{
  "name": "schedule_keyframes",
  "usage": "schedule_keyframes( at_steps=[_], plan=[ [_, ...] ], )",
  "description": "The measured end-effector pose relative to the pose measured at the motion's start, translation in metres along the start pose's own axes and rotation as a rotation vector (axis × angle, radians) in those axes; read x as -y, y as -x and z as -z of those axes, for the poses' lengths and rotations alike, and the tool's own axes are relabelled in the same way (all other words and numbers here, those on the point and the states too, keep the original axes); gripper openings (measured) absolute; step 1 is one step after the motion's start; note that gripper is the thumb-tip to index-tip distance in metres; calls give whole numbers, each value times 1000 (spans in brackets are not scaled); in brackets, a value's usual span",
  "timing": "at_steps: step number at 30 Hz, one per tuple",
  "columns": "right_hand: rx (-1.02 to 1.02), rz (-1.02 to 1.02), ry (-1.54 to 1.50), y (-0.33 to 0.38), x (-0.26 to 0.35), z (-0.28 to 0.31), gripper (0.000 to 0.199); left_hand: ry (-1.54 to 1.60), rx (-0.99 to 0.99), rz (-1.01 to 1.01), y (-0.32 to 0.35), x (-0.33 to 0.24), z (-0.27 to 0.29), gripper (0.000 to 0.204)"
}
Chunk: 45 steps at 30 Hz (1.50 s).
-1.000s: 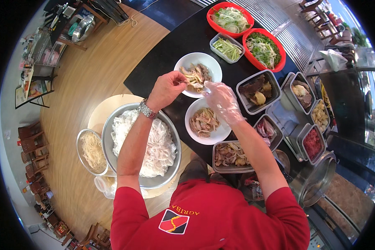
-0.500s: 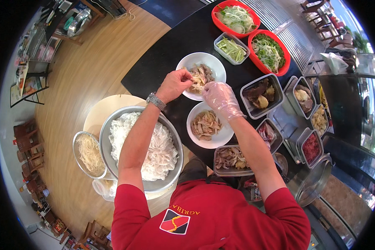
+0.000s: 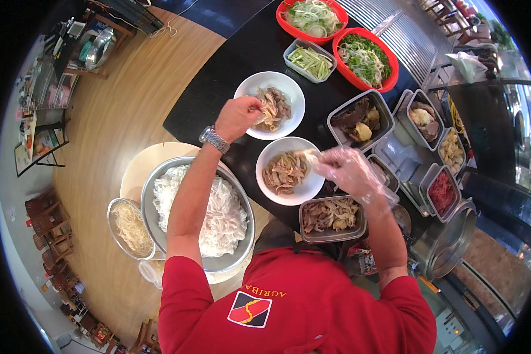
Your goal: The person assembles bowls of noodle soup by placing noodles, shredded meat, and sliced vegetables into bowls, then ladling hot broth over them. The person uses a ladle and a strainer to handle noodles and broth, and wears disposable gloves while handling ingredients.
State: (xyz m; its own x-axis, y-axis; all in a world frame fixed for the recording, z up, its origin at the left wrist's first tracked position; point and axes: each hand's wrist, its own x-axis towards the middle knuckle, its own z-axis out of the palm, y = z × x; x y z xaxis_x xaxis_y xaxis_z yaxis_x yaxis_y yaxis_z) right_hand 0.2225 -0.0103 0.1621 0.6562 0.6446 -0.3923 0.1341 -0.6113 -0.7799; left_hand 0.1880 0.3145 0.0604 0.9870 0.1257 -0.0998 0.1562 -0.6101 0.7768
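Note:
My bare left hand [image 3: 239, 120], with a metal-banded watch [image 3: 215, 139] on its wrist, is over the left side of the farther white bowl [image 3: 297, 94]. Its fingers are pinched at the sliced meat [image 3: 276, 107] there; what lies between them is too small to make out. The nearer white bowl [image 3: 312, 190] also holds sliced meat [image 3: 285, 173]. At that bowl's right rim is my right hand [image 3: 353, 172] in a clear plastic glove, blurred by motion. Its fingers are drawn together around something pale. Below it stands a container [image 3: 331, 237] of sliced meat.
A large metal basin [image 3: 249, 236] of white noodles [image 3: 221, 221] and a smaller bowl of thin noodles [image 3: 131, 229] stand left. Red baskets [image 3: 388, 82] of greens and onions and a box of green strips [image 3: 311, 62] are at the back. Meat containers [image 3: 360, 127] line the right.
My right hand has moved from the farther bowl toward me and right, to the nearer bowl's rim. My left hand stays pinched at the farther bowl. The whole view has shifted slightly.

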Motion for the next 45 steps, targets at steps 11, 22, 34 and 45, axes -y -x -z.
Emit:
schedule_keyframes(
  at_steps=[11,22,34,45],
  plan=[
    [270,-404,61,117,-70,-26,32,51,-192,21,7,-10,-4,23],
    [-4,-351,123,147,-90,-53,23,-312,-217,-160,29,-41,-7,47],
    [-74,-556,5,167,-137,-30,36,490,502,481,185,-120,-74,37],
    [-593,-553,-468,215,-165,54,25,302,414,384,244,-169,-75,39]
  ],
)
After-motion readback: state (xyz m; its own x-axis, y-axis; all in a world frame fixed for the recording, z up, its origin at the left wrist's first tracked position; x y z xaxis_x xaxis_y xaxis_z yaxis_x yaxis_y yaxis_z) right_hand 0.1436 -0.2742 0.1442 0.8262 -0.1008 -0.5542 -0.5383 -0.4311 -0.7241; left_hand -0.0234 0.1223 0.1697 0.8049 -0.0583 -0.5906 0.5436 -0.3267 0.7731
